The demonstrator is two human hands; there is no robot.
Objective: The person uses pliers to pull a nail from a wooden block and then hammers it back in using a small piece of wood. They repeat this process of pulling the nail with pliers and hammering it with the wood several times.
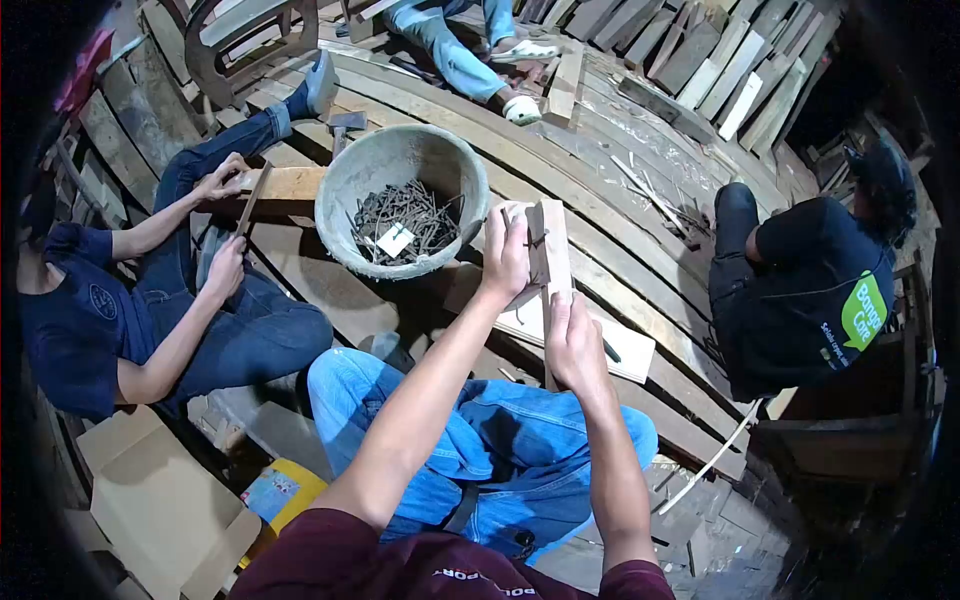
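My left hand (508, 252) is closed around the side of a pale wooden piece (553, 235), near its upper end. Fingers of my right hand (575, 345) are wrapped about its lower end. A darker strip or gap runs along the piece beside my left fingers; I cannot make out its details. Below my hands, a flat light board (628, 350) lies across the planks, with a dark slim object (610, 350) on it. Just left of my left hand stands a grey bucket (340, 235) holding many short dark stick-like pieces (405, 215) and a white scrap (395, 239).
At left a seated person (95, 310) holds a thin wooden strip (254, 200). Another person (810, 290) crouches at right; a third person's legs (440, 45) show at the top. A hammer (346, 122) lies behind the bucket. An open cardboard box (160, 500) sits lower left.
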